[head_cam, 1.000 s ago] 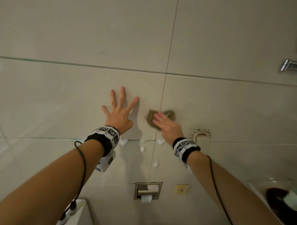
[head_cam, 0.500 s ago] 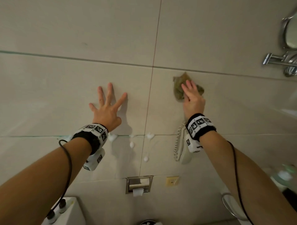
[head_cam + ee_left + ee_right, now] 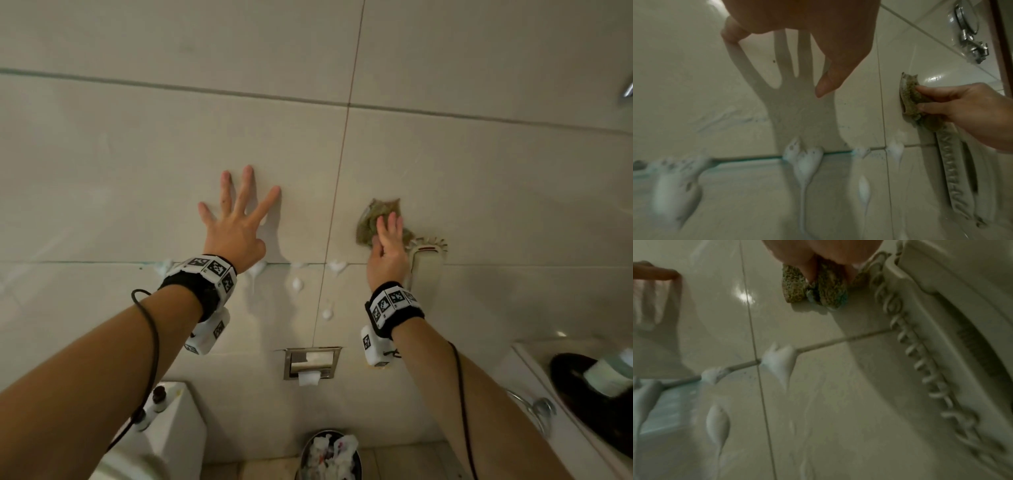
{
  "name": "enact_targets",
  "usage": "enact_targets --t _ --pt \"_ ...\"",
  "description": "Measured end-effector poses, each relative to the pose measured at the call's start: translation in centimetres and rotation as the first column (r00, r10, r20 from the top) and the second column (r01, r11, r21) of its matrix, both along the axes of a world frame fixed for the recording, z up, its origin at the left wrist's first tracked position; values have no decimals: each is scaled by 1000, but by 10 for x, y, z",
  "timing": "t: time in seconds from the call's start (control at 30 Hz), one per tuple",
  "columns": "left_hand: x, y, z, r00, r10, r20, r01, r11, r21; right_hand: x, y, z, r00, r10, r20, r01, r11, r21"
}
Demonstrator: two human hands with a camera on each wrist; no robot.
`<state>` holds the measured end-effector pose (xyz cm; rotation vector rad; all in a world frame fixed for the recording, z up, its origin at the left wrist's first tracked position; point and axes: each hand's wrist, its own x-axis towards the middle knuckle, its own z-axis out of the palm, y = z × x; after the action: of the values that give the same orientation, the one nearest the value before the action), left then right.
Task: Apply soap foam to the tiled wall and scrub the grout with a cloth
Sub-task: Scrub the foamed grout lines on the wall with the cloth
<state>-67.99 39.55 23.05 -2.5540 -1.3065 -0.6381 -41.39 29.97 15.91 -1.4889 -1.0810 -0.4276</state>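
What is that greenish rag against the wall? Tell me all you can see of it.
The cloth is a small, crumpled, olive-green rag with a coarse, knitted-looking texture. The right hand presses it against the beige tiled wall, fingers curled over its bunched folds. It sits right of the vertical grout line, above the foam blobs, close beside a wall phone's coiled cord.

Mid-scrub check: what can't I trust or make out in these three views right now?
- Cloth face against the wall: hidden by the right hand in every view.
- Left hand palm contact: cut off by the top edge in the left wrist view.
- Wall phone: partly behind the right wrist.
- Foam: blurred.
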Motion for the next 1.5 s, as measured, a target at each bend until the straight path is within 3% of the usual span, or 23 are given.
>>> enact_targets --t 0.2,0.3,0.43,0.57,1.5 --pt "-24 6 -19 1000 -18 -6 18 1000 -12 -28 1 -31 958 -47 -284 23 996 -89" --pt "-34 8 -23 1000 -20 -17 19 999 -29 -45 4 -43 873 -148 -465 68 980 -185" --pt "-51 14 -30 999 -29 -32 29 999 -19 -74 12 -44 765 -173 -621 51 976 -209" --pt "-65 19 -34 999 -32 -39 32 999 -2 -93 21 -36 715 -213 -666 60 968 -245" --pt "-156 47 -43 1000 -1 -1 1 995 -97 -208 65 -43 742 -122 -660 -78 961 -266"
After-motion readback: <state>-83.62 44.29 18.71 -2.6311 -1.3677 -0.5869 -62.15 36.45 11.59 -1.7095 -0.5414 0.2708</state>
